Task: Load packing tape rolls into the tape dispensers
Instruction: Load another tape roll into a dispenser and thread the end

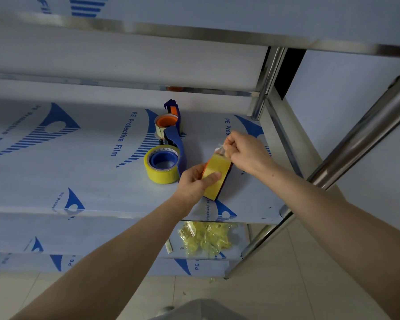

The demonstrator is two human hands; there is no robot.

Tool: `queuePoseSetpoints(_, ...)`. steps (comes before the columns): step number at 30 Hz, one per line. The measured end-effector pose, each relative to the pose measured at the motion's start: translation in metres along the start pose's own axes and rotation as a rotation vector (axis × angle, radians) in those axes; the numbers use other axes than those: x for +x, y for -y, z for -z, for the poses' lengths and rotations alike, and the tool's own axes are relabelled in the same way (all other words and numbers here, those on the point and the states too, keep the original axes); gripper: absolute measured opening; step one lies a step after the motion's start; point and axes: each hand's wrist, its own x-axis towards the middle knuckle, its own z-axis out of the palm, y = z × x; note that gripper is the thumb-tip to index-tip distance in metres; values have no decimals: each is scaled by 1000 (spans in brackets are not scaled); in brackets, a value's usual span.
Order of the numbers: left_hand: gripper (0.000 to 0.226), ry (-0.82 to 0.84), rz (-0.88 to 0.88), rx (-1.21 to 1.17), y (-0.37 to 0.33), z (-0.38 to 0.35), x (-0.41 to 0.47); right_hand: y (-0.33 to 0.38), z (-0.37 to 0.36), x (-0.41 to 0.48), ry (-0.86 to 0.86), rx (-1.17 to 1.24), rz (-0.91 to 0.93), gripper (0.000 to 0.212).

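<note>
Shelving in steel, still wrapped in blue-printed protective film, carries everything here. Above the front right part of the middle shelf (79,176), the left hand (194,183) grips a yellow packing tape roll (217,179) seen edge-on, thumb laid across the tape band and fingers curled behind it. An orange face shows on the roll's left flank and a dark part runs along its right flank; whether that is a dispenser body I cannot tell. The right hand (243,151), just beyond the roll, pinches the loose tape end (221,148) between thumb and fingertips, lifted clear of the roll.

Just left of the hands, near the middle of the same shelf, a blue tape dispenser (178,144) lies on its side with a full yellow roll on its blue hub (163,159). Touching it, towards the shelf's back edge, a second blue dispenser (171,107) holds a thin roll on an orange hub (168,121).

On the lower shelf (102,234), near its right end, sits a crumpled wad of yellowish tape (206,239).
</note>
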Motion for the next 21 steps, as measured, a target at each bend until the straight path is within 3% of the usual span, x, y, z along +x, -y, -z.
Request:
queuePoseSetpoints(4, 6, -15, -28, -2, 4, -1, -4, -4, 1, -1, 40, 225, -95, 12)
queuePoseSetpoints(6, 14, -30, -31, 9, 4, 0, -6, -7, 5, -3, 123, 400, -162, 31)
queuePoseSetpoints(8, 24, -38, -39, 26, 4, 1, -6, -11, 6, -4, 160, 420, -180, 52)
queuePoseSetpoints(9, 29, -39, -42, 40, 5, 0, -6, -12, 4, -5, 132, 394, -173, 49)
queuePoseSetpoints(11, 34, -32, -49, 78, 7, 0, -7, -13, -2, -7, 43, 358, -160, 23)
queuePoseSetpoints(14, 22, 9, -34, 81, 8, 1, -10, -12, -10, -10, -43, 348, -159, 1)
queuePoseSetpoints(21, 13, 107, -75, 126, 7, 7, -12, -18, -22, -21, -208, 401, -164, 9)
